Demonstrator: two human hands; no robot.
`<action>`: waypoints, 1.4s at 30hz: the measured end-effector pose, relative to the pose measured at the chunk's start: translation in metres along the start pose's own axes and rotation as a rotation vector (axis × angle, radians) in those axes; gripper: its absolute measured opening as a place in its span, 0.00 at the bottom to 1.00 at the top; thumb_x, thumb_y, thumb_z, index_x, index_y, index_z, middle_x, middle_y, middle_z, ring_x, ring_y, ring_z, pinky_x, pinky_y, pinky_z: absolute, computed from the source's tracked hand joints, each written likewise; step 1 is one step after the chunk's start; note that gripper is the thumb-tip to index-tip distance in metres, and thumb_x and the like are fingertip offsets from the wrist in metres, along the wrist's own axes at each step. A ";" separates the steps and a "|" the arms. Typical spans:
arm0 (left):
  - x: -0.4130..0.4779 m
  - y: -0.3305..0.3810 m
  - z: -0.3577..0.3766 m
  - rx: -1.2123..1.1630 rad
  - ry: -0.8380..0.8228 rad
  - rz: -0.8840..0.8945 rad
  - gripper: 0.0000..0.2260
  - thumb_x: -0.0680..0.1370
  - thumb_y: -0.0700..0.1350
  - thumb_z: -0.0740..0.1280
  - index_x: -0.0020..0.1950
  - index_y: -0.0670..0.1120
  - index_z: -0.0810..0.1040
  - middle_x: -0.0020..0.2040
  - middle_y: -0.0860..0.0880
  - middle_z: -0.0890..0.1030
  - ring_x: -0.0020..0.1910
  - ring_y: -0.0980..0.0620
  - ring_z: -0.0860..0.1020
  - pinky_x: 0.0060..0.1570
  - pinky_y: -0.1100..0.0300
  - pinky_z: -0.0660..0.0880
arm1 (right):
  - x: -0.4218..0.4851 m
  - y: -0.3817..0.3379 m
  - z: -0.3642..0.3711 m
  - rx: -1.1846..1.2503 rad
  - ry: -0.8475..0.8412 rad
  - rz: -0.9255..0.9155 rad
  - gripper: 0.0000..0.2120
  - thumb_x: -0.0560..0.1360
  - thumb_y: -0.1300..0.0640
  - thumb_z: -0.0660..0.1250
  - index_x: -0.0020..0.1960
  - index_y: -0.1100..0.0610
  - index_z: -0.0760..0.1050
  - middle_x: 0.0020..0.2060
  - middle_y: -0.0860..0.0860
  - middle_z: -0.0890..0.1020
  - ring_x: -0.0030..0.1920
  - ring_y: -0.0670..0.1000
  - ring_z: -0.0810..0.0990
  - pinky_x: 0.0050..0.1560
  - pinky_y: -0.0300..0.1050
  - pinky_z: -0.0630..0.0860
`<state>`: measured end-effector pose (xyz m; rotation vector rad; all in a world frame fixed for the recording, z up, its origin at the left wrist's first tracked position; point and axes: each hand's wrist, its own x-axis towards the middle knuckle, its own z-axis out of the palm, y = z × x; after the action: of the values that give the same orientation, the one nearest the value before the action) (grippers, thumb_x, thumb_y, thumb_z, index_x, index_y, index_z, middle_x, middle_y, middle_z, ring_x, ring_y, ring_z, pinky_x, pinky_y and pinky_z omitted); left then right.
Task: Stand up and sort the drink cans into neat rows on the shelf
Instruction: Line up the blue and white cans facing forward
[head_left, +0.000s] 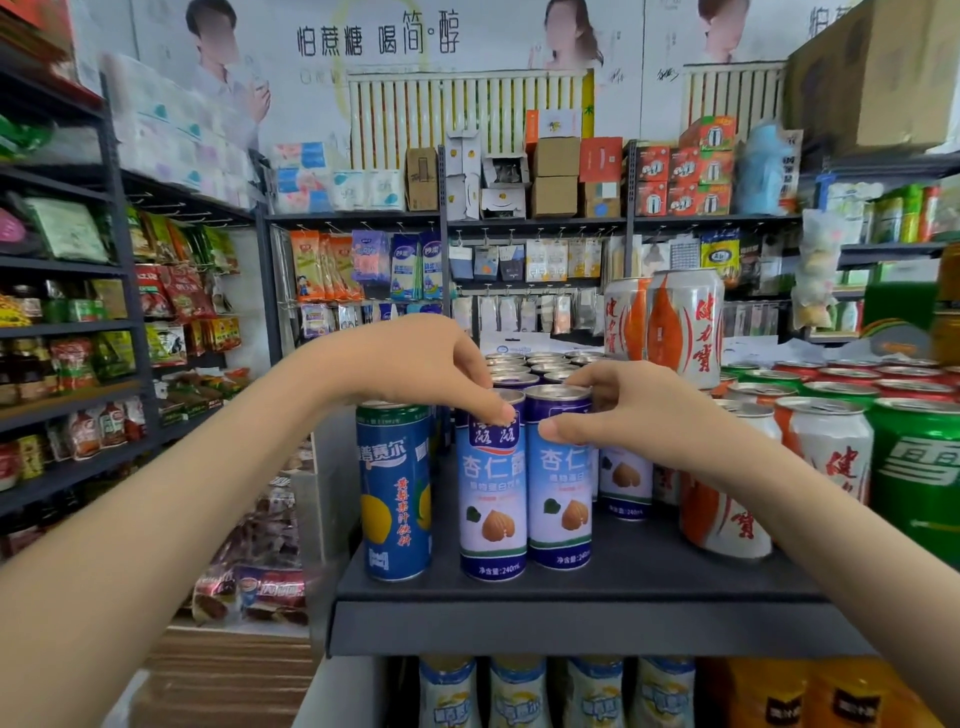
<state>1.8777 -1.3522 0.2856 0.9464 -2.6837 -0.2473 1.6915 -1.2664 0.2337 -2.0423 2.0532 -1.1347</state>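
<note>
While both arms reach over the front lip of the shelf, each hand is working the top of its own almond-drink can. The left hand comes down from above on the left almond can, fingers closed round the rim, thumb pressing the label just under the lid. The right hand pinches the right almond can the same way, thumb at the front, the other fingers curled behind the rim. Both cans stand upright, long axis vertical, side by side and touching or very nearly so, close to the shelf's front edge. A blue juice can stands just to their left, more almond cans file back behind them, and the white-and-orange cans sit to the right. Each hand is directly above its can, so my read is that any nudge into line runs straight back, or sideways to close the row.
</note>
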 end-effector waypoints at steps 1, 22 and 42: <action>0.000 0.000 0.000 0.000 -0.002 -0.002 0.15 0.68 0.60 0.71 0.47 0.52 0.83 0.41 0.57 0.83 0.42 0.62 0.79 0.50 0.62 0.76 | 0.001 0.000 0.000 0.013 -0.004 0.002 0.24 0.66 0.42 0.73 0.55 0.54 0.76 0.51 0.50 0.81 0.51 0.48 0.79 0.53 0.45 0.76; 0.007 -0.005 -0.010 0.024 -0.094 -0.005 0.25 0.67 0.68 0.61 0.57 0.54 0.77 0.53 0.57 0.78 0.52 0.59 0.76 0.54 0.59 0.73 | 0.001 -0.002 -0.016 -0.096 -0.088 -0.038 0.29 0.67 0.33 0.60 0.62 0.48 0.72 0.52 0.43 0.79 0.52 0.43 0.77 0.56 0.41 0.74; 0.085 -0.005 -0.019 0.076 -0.270 -0.087 0.16 0.73 0.52 0.71 0.57 0.47 0.78 0.53 0.49 0.80 0.49 0.55 0.79 0.43 0.65 0.78 | 0.070 0.012 -0.042 -1.067 -0.425 -0.029 0.19 0.72 0.49 0.70 0.59 0.55 0.72 0.51 0.52 0.71 0.61 0.56 0.66 0.59 0.55 0.72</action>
<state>1.8237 -1.4109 0.3201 1.1269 -2.9171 -0.3132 1.6504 -1.3096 0.2908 -2.3036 2.6069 0.5696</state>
